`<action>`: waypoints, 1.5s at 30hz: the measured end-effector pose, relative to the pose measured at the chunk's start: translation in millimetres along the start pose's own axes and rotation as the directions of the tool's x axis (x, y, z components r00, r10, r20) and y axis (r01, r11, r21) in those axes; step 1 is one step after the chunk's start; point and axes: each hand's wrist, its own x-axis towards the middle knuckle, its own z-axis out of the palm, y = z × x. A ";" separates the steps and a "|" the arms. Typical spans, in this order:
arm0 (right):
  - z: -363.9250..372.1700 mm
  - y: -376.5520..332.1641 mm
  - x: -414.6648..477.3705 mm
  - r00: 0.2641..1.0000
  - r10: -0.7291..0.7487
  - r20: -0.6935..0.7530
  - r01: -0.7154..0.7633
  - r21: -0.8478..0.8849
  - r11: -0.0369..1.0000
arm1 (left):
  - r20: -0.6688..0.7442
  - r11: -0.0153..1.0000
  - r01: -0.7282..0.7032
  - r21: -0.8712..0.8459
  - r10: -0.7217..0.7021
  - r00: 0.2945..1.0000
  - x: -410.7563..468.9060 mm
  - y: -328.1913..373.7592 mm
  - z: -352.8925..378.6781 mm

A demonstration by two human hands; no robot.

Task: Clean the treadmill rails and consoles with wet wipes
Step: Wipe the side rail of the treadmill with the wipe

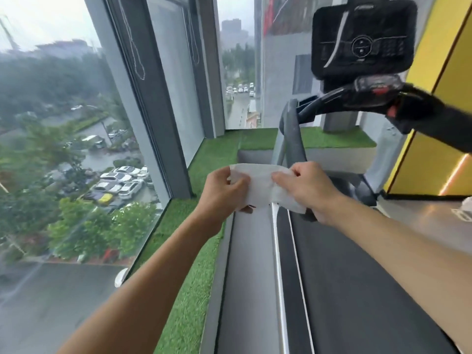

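White wipe (258, 186) between left grip (221, 192), right grip (307, 188)

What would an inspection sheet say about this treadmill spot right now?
Surface: dark treadmill belt with grey side rail; the wipe is not on it yet.
Job's things: white wet wipe held spread above the rail; console and black handrail at upper right.
Clutter: white object at the right edge, too cut off to identify.
Grips: left hand and right hand each pinch an end of the wipe.
Cables: white cord across the console; looped blind cords on the window.
Surroundings: large window over a car park, green turf ledge, yellow wall.
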 end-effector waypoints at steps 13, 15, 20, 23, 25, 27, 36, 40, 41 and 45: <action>24.9 44.0 346.5 0.977 0.098 -0.189 -0.081 0.097 0.992 | 0.185 0.978 -0.185 0.092 0.165 0.969 369.6 -19.4 43.3; 30.7 43.9 359.7 0.975 0.114 -0.191 -0.090 0.129 0.988 | 0.223 0.970 -0.227 0.088 0.203 0.953 379.1 -17.8 45.4; 54.1 40.9 499.3 0.954 0.174 -0.243 -0.149 0.115 0.982 | 0.393 0.944 -0.282 0.174 0.195 0.898 529.4 -19.5 53.7; 58.7 42.8 578.5 0.961 0.198 -0.192 -0.169 0.161 0.973 | 0.450 0.917 -0.357 0.175 0.248 0.858 608.5 -16.8 66.3; 60.3 47.4 626.1 0.955 0.198 -0.219 -0.162 0.173 0.972 | 0.500 0.927 -0.360 0.101 0.266 0.824 655.9 -17.7 75.7; 61.8 57.0 680.9 0.929 0.228 -0.292 -0.175 0.195 0.965 | 0.518 0.937 -0.346 0.056 0.269 0.812 711.1 -21.0 89.5; 30.5 128.1 929.8 0.853 0.310 -0.419 -0.204 0.278 0.939 | 0.464 0.958 -0.266 0.110 0.188 0.866 985.0 -63.1 178.0; 5.9 152.5 1013.6 0.806 0.375 -0.458 -0.260 0.297 0.919 | 0.559 0.956 -0.279 0.091 0.183 0.809 1078.0 -64.6 217.4; -0.9 158.6 1032.0 0.790 0.387 -0.475 -0.278 0.284 0.918 | 0.583 0.948 -0.310 0.077 0.209 0.785 1098.1 -63.8 229.6; -26.5 186.6 1092.2 0.706 0.387 -0.593 -0.295 0.250 0.922 | 0.649 0.903 -0.429 -0.001 0.327 0.687 1173.5 -68.5 285.8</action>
